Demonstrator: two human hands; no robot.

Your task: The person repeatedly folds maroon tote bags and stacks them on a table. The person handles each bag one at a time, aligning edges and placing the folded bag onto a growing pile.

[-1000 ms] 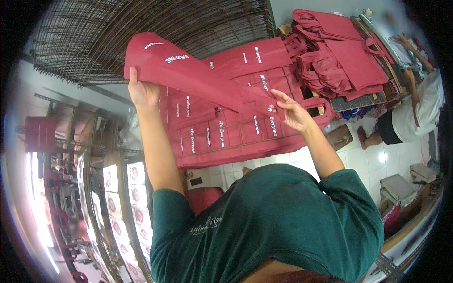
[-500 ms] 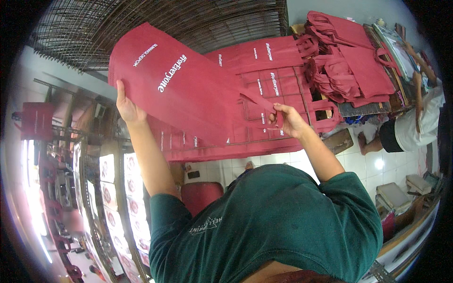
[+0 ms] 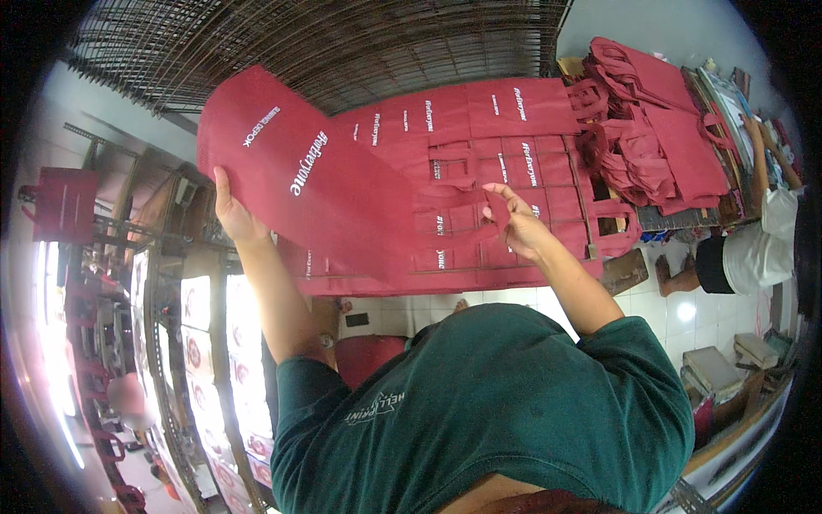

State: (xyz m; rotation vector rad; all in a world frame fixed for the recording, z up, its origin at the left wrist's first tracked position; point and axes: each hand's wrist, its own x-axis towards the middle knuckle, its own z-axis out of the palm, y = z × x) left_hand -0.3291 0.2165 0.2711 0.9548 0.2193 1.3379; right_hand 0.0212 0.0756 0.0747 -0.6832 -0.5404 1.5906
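A dark red fabric tote bag (image 3: pixel 265 158) with white printing is raised in front of me, its far end curling up. My left hand (image 3: pixel 238 212) grips its left edge, thumb on the printed face and the other fingers hidden behind the cloth. At the bag's other end my right hand (image 3: pixel 519 228) pinches a red strap between thumb and fingers. Beneath it, more printed red bags (image 3: pixel 522 107) lie in rows, with a thin metal wire rack (image 3: pixel 569 163) among them.
A dark wire rack (image 3: pixel 411 38) rises behind the bags. Piled red bags (image 3: pixel 664 158) sit at the far right, near another person's arm (image 3: pixel 759 158). A red stool (image 3: pixel 368 355) stands below, beside a phone (image 3: pixel 357 319) on the tiled floor. Shelving with printed sheets (image 3: pixel 199 351) runs along the left.
The view has shifted, so the bags on the rack appear farther right. My right hand still pinches the strap, and the raised bag's far end sits slightly lower in view.
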